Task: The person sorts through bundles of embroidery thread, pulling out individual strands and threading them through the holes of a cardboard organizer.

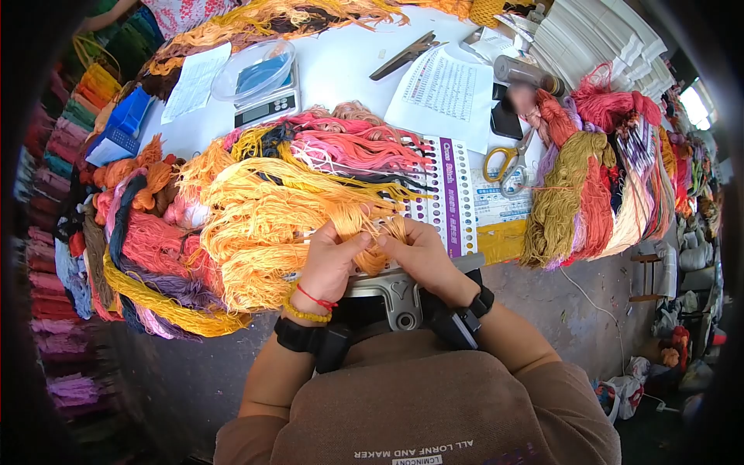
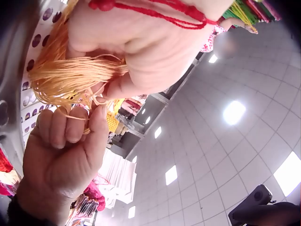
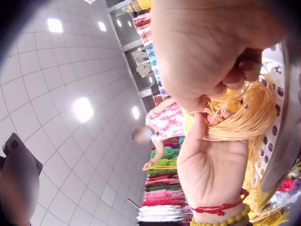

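Both hands meet over a light-orange thread bundle (image 1: 370, 260) at the table's near edge. The left hand (image 1: 327, 263), with a red cord and yellow beads at its wrist, has its fingers curled round the looped bundle (image 3: 235, 120). Opposite it, the right hand (image 1: 425, 260) pinches thin strands between thumb and curled fingers; in the left wrist view this hand (image 2: 66, 146) has a strand across its fingertips. The thumbs are close together. A large pile of the same orange thread (image 1: 263, 205) lies beside the left hand.
A punched card (image 1: 449, 194) with a purple stripe lies beyond the right hand, with scissors (image 1: 508, 167) farther right. Coloured skeins (image 1: 554, 209) hang over the right edge. A scale (image 1: 267, 108) stands at the back left. Another person (image 3: 164, 122) stands across the table.
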The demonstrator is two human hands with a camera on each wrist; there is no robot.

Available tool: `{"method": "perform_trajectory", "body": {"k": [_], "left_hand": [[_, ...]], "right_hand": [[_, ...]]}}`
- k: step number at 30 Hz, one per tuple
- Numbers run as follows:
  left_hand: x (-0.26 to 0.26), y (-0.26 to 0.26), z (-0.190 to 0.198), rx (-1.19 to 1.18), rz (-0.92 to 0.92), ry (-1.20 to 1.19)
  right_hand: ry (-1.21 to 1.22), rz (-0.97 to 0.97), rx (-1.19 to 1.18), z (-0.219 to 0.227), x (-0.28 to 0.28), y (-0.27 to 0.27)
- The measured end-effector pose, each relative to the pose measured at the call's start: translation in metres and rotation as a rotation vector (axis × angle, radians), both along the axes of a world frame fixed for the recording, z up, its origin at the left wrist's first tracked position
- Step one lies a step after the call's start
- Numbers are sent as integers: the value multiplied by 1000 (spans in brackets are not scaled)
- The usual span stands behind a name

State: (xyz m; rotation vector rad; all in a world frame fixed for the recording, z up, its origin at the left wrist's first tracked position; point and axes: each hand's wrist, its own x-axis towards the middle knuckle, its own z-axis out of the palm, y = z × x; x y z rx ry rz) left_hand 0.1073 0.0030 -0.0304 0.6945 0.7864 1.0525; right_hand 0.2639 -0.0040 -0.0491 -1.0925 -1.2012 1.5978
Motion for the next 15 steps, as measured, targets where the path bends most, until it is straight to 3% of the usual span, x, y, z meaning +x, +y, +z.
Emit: {"method": "perform_trajectory", "body": {"k": [5, 13, 15], "left_hand": [[3, -1, 4, 7, 31, 27], [-3, 0, 3, -125, -8, -166], [-1, -1, 10, -129, -15, -170]], "right_hand": [[-39, 16, 7, 2, -2, 0], [95, -154, -48, 14, -4, 0], [98, -119, -100, 15, 0, 2]]}}
